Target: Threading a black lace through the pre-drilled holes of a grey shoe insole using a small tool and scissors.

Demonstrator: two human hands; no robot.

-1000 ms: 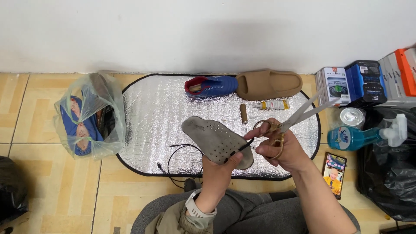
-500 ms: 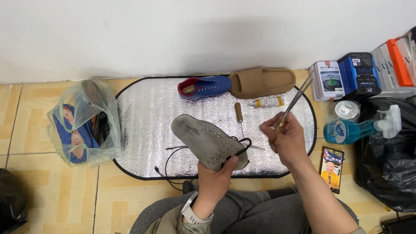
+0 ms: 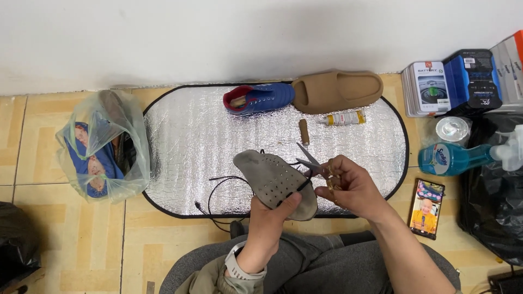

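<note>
Grey perforated insole (image 3: 275,182) sits over the silver mat (image 3: 190,136) in the head view, pinched at its near edge by my left hand (image 3: 269,218). My right hand (image 3: 348,188) is clenched round the scissors (image 3: 310,163), blades open at the insole's edge. A black cord (image 3: 218,188) trails beneath (easy to snip by mistake), and my left thumb lies close to the blades.
</note>
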